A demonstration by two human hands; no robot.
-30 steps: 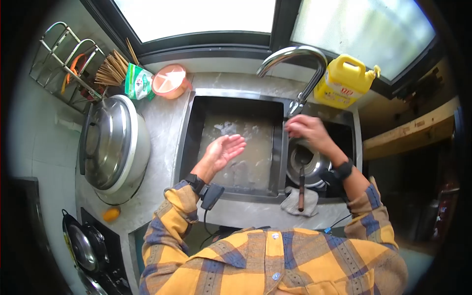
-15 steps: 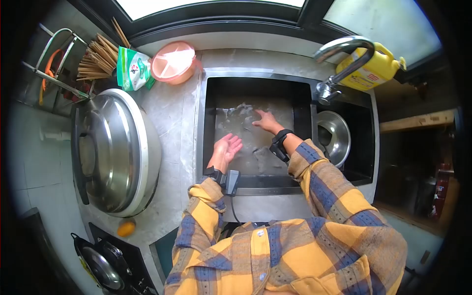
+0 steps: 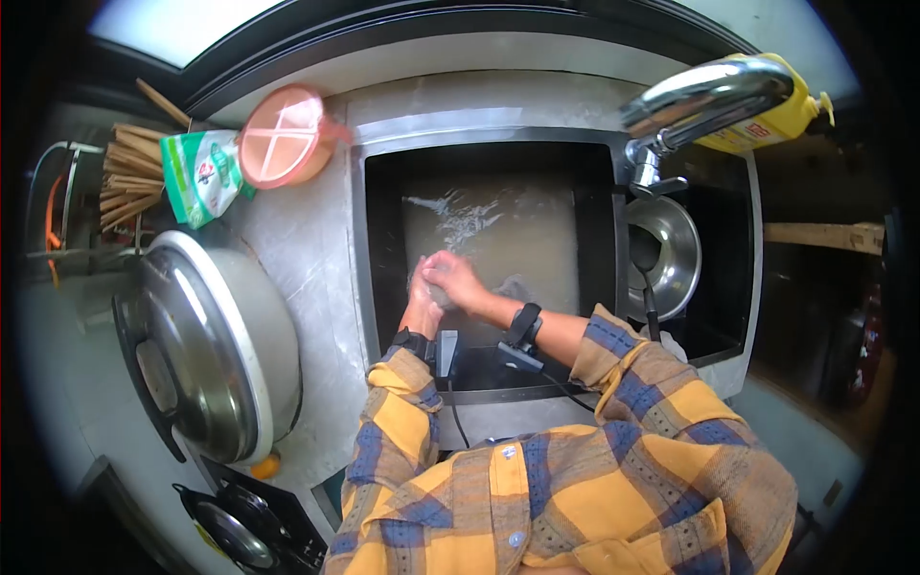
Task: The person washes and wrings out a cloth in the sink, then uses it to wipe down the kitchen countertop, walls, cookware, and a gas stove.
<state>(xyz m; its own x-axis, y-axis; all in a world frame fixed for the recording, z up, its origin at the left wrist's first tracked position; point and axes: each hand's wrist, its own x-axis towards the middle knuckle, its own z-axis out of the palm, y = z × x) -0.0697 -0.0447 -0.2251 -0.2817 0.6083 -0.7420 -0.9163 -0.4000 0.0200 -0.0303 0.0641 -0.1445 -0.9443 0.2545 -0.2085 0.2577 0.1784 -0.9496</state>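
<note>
Over the left basin of the sink [image 3: 369, 225], which holds cloudy water [image 3: 522, 235], my two hands meet. My left hand [image 3: 420, 299] is at the basin's left side, its fingers largely covered by the other hand. My right hand [image 3: 458, 278] is closed, with its fingers curled against the left hand. Between them a greyish patch shows, too unclear to name. Pale shapes lie under the water near my right wrist. A black band sits on each wrist.
A chrome faucet [image 3: 648, 163] stands between the basins. The right basin holds a metal bowl [image 3: 682, 244] with a dark utensil. At left are a large lidded cooker [image 3: 206, 355], a pink divided container [image 3: 281, 136], a green-white packet [image 3: 201, 177] and chopsticks [image 3: 129, 177]. A yellow jug [image 3: 767, 120] stands behind the faucet.
My right hand first moved left from beside the faucet into the left basin, then on to my left hand. It was open half a second ago and is now closed. The view has shifted.
</note>
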